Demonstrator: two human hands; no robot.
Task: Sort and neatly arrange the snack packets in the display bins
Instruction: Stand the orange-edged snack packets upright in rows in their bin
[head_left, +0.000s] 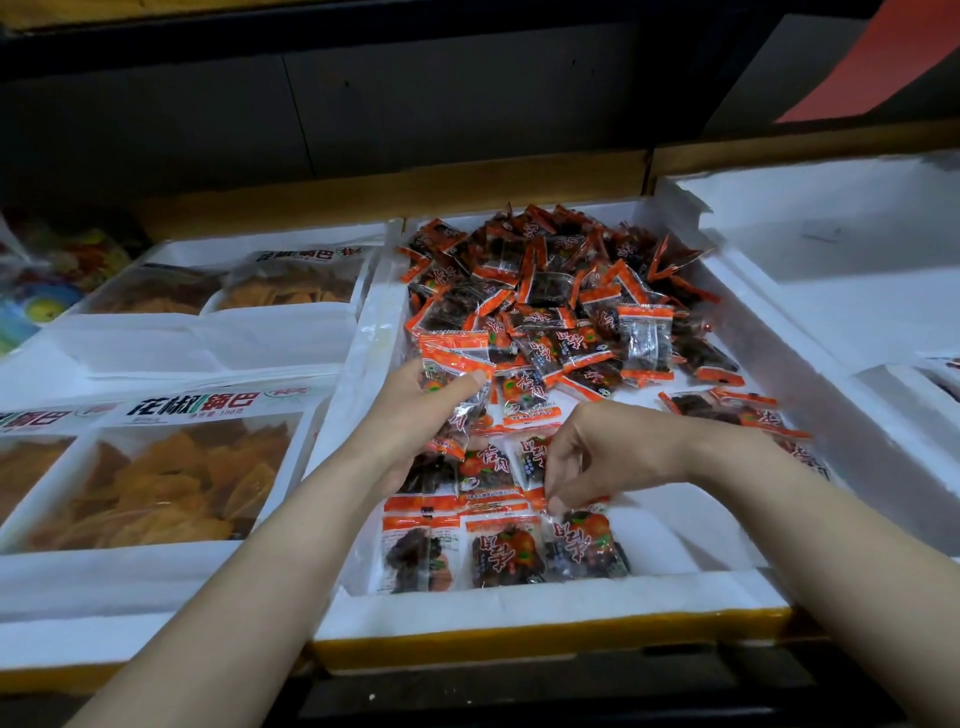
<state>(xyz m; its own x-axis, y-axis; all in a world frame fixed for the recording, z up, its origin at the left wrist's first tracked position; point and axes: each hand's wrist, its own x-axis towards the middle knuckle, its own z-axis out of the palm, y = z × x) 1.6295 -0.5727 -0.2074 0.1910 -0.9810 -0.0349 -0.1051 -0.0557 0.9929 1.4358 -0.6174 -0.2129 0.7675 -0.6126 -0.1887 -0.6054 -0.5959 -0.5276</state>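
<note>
Sorting is in hand in the centre bin (545, 600). The left hand (410, 421), fingers curled, grips a stack of packets (454, 364), evidently as ready stock. The right hand (613, 452) pinches the top edge of one packet (584, 545), apparently seating it at the end of the neat row (501, 553) at lower centre. An unsorted heap (550, 291) fills the upper centre, so most of the work appears outstanding.

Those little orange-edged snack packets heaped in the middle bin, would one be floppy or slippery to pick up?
Probably light and floppy: the left hand grips several packets at once, and the right hand pinches one by its edge. Likely slippery, since the clear film glints and the pile lies slumped every way. Unlikely to roll; the front row lies flat.
</note>
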